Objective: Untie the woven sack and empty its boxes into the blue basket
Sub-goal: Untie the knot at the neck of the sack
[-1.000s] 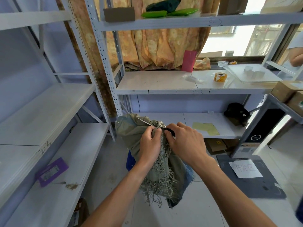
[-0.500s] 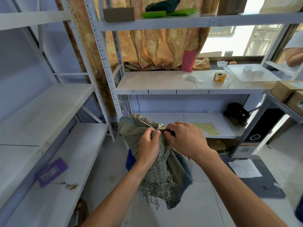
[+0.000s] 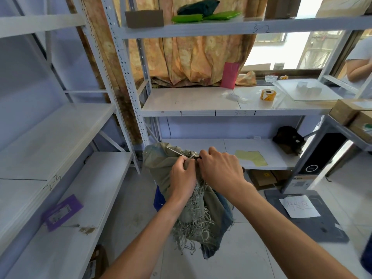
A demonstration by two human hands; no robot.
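Sack (image 3: 187,202) stood at frame centre, frayed mouth bunched, over the basket (image 3: 159,200) showing blue at 7 o'clock. Right hand (image 3: 219,170) pinched the tie (image 3: 194,157); left hand (image 3: 182,176) gripped the neck. Against earlier frames both hands had barely shifted; judged: knot unreleased, boxes not emptied.

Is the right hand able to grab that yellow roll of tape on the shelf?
Probably not yet. The right hand is pinching the tie on the grey-green woven sack, and the yellow roll of tape sits a shelf higher. Nothing blocks the way once it lets go.
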